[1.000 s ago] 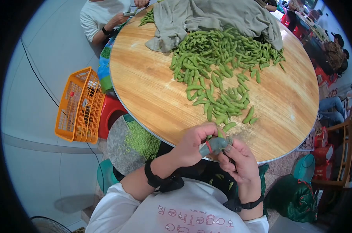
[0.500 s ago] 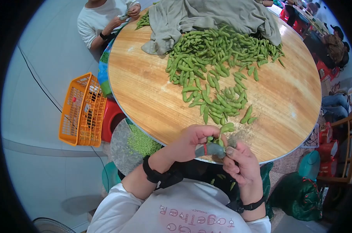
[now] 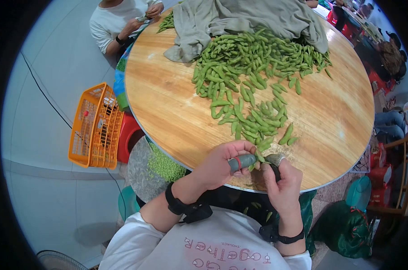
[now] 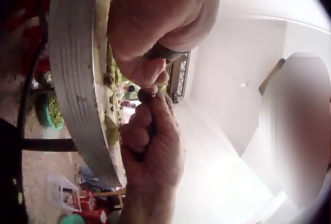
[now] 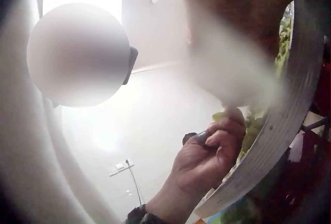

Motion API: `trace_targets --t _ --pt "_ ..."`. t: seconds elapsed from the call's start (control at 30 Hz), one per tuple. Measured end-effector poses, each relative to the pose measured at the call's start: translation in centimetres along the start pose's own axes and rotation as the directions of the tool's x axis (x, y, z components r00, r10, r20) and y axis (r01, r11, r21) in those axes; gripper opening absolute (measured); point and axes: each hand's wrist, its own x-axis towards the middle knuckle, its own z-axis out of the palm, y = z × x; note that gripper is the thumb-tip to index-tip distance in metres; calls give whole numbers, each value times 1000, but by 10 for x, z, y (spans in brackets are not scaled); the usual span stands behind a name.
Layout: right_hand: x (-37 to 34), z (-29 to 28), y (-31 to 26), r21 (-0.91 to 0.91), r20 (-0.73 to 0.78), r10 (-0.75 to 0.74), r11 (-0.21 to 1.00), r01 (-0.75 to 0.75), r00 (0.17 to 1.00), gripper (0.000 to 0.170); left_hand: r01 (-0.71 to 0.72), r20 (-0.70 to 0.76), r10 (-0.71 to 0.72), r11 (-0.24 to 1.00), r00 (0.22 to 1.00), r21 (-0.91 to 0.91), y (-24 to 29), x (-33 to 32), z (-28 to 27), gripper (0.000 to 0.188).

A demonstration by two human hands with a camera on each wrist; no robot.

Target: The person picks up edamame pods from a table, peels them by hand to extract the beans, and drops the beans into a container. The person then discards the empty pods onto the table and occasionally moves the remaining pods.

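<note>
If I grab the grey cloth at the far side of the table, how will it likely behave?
The cloth is probably floppy, since it sags in loose folds. It's unlikely to roll, as it lies spread out rather than bundled. Pulling it may drag some pods along, because its near edge overlaps the heap.

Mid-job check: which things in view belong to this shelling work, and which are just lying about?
In the job:
left hand with its grey thumb cover
right hand
pod between them
pile of pods
shelled beans

Apparently just lying about:
orange crate
fan
green bag
</note>
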Motion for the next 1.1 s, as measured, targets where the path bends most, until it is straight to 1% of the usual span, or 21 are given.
trace_targets --t 0.03,0.07,0.1,0.17,0.23,0.37,0.43,0.57,0.63,0.67,0.73,0.77,0.8,0.83,0.87,0.9,0.93,0.97,1.0,1.03,1.1 --pt "-2 1 -1 0 3 -1 1000 1 1000 7 67 -5 -67 995 998 -70 0 0 -1 33" --pt "-4 1 -2 -117 5 -12 993 12 1000 11 65 -7 -66 995 998 -73 -2 -1 -1 33" --pt "-6 1 -3 -232 9 -24 972 25 1000 16 25 41 -23 998 999 -51 -5 -1 0 32" --pt "-10 3 -9 -289 34 -39 956 47 999 20 -23 92 25 999 995 -31 -10 -2 3 31" --pt "-13 5 -14 -368 70 -42 928 65 997 24 -133 -39 136 988 990 84 -17 -4 5 28" --pt "-19 8 -17 -346 73 -23 937 47 997 24 -84 -73 103 970 992 230 -15 -12 5 24" --pt "-21 9 -20 -368 113 -26 927 66 993 22 -63 -115 128 889 985 453 -11 -18 9 18" --pt "-22 8 -25 -355 119 -45 931 85 992 22 -122 -96 200 844 975 522 -8 -23 6 18" --pt "-22 3 -23 -77 119 44 996 -35 992 22 -83 56 68 935 996 344 2 -28 -2 19" --pt "-24 0 -19 -80 119 41 996 -32 992 22 -87 58 71 935 996 343 6 -31 -5 19" --pt "-25 -4 -15 169 228 225 949 -266 947 20 -104 81 70 802 994 588 14 -37 -11 21" --pt "-25 -12 -18 190 301 237 934 -301 924 17 -107 83 72 803 994 586 18 -40 -14 21" --pt "-23 -22 -20 188 301 234 936 -298 924 17 -104 24 119 729 993 677 24 -43 -17 21" --pt "-19 -37 -17 160 606 35 973 -165 795 16 -90 -29 172 645 985 759 28 -46 -19 22" --pt "-18 -44 -14 180 833 -139 983 -26 535 17 -92 -29 175 644 984 759 30 -48 -23 22" --pt "-20 -32 -18 315 624 -235 948 36 745 20 -73 -94 180 744 979 664 31 -50 -27 22" --pt "-15 -28 -17 313 625 -235 949 36 745 20 -59 -158 174 830 972 554 31 -50 -29 22" --pt "-5 -25 -16 -2 483 -42 999 49 874 20 -61 -156 175 831 972 553 29 -48 -30 22" --pt "5 -23 -13 -313 263 94 950 -7 960 20 -79 -173 185 870 967 487 26 -45 -29 22" --pt "12 -17 -6 -315 261 93 949 -7 961 20 -97 -193 193 903 962 418 24 -43 -28 22" --pt "22 -4 11 -580 212 36 809 96 977 20 -109 -184 187 925 965 365 21 -40 -23 22"
